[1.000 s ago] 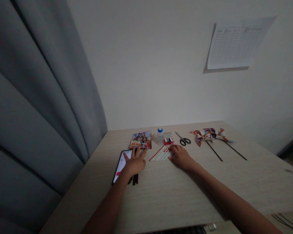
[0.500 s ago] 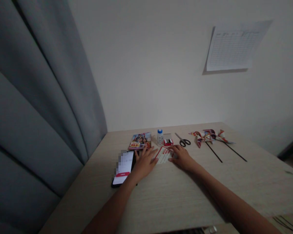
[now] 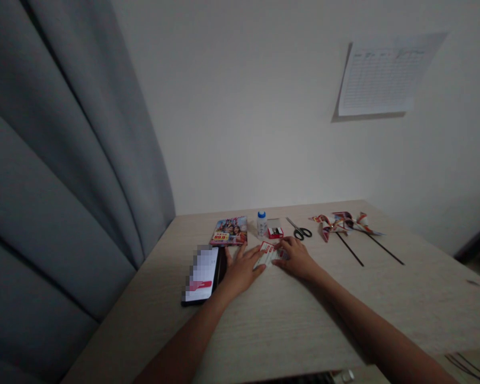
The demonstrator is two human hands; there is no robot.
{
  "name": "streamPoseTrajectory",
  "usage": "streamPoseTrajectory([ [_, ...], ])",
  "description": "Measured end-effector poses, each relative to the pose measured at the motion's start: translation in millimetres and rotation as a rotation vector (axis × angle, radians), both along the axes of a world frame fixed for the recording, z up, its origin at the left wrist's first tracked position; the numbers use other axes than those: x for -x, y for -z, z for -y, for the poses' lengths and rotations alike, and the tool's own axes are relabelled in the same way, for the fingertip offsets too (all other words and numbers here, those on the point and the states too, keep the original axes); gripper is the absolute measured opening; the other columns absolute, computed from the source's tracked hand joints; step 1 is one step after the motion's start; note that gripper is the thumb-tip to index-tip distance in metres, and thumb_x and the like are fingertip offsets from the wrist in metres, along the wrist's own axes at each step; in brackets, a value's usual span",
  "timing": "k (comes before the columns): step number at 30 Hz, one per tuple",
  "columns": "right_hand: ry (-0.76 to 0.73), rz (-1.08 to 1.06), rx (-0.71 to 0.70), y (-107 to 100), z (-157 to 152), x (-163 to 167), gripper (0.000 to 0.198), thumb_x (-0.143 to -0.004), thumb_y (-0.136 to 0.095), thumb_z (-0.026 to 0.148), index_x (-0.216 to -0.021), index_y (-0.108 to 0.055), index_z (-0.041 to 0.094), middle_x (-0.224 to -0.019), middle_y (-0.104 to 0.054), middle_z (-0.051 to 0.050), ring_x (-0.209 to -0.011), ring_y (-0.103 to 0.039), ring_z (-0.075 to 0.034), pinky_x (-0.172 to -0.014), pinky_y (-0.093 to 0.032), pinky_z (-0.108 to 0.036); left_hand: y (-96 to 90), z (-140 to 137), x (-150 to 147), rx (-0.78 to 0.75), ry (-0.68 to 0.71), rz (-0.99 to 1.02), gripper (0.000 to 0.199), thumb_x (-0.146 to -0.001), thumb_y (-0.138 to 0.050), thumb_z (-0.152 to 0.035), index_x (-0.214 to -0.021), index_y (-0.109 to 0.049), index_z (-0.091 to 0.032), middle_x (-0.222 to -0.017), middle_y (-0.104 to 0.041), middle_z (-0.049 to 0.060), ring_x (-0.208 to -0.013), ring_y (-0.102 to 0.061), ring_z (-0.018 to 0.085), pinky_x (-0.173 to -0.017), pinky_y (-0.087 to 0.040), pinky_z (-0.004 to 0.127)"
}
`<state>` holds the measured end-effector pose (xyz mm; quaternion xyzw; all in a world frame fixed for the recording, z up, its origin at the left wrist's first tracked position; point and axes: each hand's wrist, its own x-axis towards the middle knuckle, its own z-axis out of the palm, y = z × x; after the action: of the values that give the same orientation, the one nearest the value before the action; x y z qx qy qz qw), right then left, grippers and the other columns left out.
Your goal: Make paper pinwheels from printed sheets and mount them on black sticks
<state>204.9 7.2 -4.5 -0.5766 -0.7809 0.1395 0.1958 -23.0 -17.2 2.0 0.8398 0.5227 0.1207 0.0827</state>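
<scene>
A small piece of printed paper (image 3: 269,252), white with red edges and red patches, lies on the table between my two hands. My left hand (image 3: 240,271) rests flat with its fingers spread, its fingertips on the paper's left side. The fingers of my right hand (image 3: 298,258) are bent over the right edge, with the thumb close to the near side, and they cover that part of the sheet. Just left of my left hand lies a phone (image 3: 202,277) with a lit screen, partly blurred out.
Behind my hands are a colourful booklet (image 3: 231,230), a blue-capped bottle (image 3: 261,224), a small red box (image 3: 276,232) and scissors (image 3: 302,232). Pinwheels (image 3: 336,224) with dark sticks lie to the right. A grey curtain (image 3: 84,176) hangs at the left, beside the wall.
My left hand has slid slightly right, further over the paper, and covers more of its left side. My right hand has shifted slightly left and stays at the right edge.
</scene>
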Motion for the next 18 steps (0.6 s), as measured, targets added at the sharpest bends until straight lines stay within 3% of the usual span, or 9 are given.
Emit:
streamPoseTrajectory([
  [9,0.083,0.048,0.112,-8,-8,-27,0.054,-0.075,-0.07,0.03,-0.129,-0.061,0.03,-0.142,-0.045,-0.012,-0.133,-0.037,-0.033,-0.104,-0.033,-0.052,-0.8,0,0,0.032,-0.028,-0.02,0.05,-0.097,-0.043,-0.053,-0.146,-0.039,-0.046,-0.157,-0.037,-0.005,-0.149,-0.016,0.036,-0.11,0.009,0.075],
  [18,0.019,-0.033,0.064,-7,-16,-46,0.053,-0.074,-0.061,0.013,-0.125,-0.065,0.022,-0.134,-0.052,-0.014,-0.125,-0.047,-0.028,-0.105,-0.037,-0.04,4.2,-2,1,0.033,-0.023,-0.015,0.05,-0.097,-0.044,-0.052,-0.146,-0.039,-0.046,-0.157,-0.038,-0.006,-0.149,-0.015,0.036,-0.109,0.012,0.074],
])
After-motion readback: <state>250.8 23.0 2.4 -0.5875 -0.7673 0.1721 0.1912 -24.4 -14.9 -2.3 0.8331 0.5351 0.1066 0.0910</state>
